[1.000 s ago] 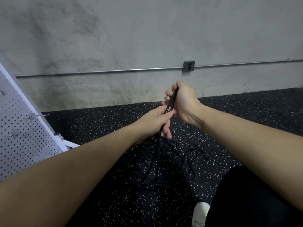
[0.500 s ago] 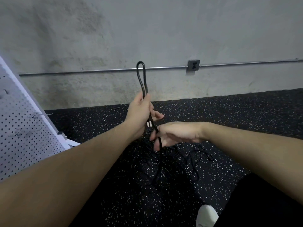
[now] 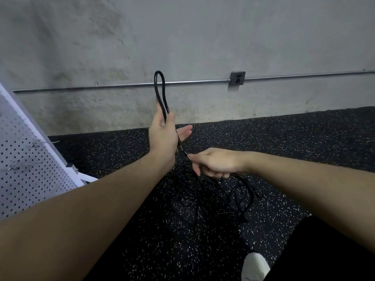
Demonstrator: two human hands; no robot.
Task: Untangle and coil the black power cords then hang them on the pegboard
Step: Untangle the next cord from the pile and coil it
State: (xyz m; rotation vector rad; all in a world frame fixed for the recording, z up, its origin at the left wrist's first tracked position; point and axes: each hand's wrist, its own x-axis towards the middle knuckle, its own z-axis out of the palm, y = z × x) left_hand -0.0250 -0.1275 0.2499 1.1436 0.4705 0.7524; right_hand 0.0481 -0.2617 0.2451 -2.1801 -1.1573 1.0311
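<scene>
My left hand [image 3: 163, 136] is raised in front of the wall and holds a black power cord [image 3: 160, 94] whose narrow loop stands up above the fingers. The cord runs down out of that hand to my right hand [image 3: 215, 163], which pinches it lower and to the right. Below both hands a tangled heap of black cords [image 3: 211, 197] lies on the dark speckled floor. The white pegboard [image 3: 22, 173] leans at the left edge with metal hooks [image 3: 43, 141] sticking out.
A grey concrete wall rises behind, with a metal conduit pipe and an outlet box [image 3: 237, 78] on it. My dark trouser leg [image 3: 316, 252] and a white shoe [image 3: 254, 266] are at the bottom right. The pegboard's white frame foot [image 3: 85, 176] rests on the floor.
The loop passed from my right hand to my left, which lifted it up. My right hand dropped down and now slides further right along the cord.
</scene>
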